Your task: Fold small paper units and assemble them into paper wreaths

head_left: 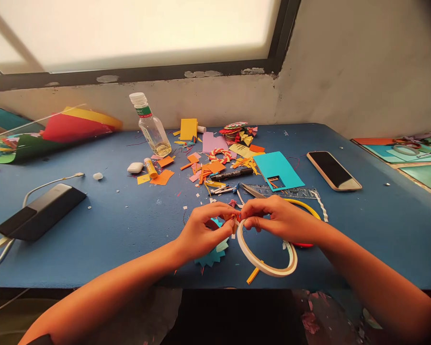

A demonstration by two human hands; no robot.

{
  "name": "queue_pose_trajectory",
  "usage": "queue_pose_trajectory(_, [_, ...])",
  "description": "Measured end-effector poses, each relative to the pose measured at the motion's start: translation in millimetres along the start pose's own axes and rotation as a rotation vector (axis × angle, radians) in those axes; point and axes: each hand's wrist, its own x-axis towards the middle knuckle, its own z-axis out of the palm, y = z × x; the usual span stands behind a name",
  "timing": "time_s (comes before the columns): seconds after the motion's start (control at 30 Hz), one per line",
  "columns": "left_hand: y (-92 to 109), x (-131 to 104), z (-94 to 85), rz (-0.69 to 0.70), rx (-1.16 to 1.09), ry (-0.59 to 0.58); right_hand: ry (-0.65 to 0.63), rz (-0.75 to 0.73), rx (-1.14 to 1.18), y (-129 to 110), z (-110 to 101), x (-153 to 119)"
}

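Above the front of the table, my left hand (201, 232) pinches a small folded orange-red paper piece (233, 218) between thumb and fingertips. Close beside it, my right hand (282, 218) is closed on a roll of white tape (273, 272), whose ring hangs tilted below the fingers. The fingertips of both hands nearly meet, so the tape's end is hard to make out. Under my left hand lies a turquoise paper shape with a jagged edge (211, 259). Scissors (253, 191) lie partly hidden behind my right hand. A thin yellow strip (253, 274) sits beneath the tape roll.
Paper scraps, a black marker (232, 174), a clear ruler (290, 192) and a turquoise sheet (278, 167) lie beyond my hands. A glass bottle (153, 129) stands farther back. On the right is a phone (334, 170); at left, a black device (41, 211) with white cables.
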Motion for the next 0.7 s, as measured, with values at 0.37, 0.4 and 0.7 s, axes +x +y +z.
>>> queue_pose_trajectory(0.37, [-2.9, -2.2, -1.6, 0.072, -0.027, -0.059, -0.017, -0.03, 0.01, 1.9, -2.4, -0.3])
queue_pose_trajectory(0.4, [-3.2, -2.4, -1.6, 0.085, -0.014, -0.056, -0.017, -0.028, 0.01, 1.4, -2.0, -0.4])
queue_pose_trajectory(0.7, [-9.1, -6.5, 2.0, 0.144, 0.026, 0.092, 0.037, -0.001, 0.073, 0.6, 2.9, 0.7])
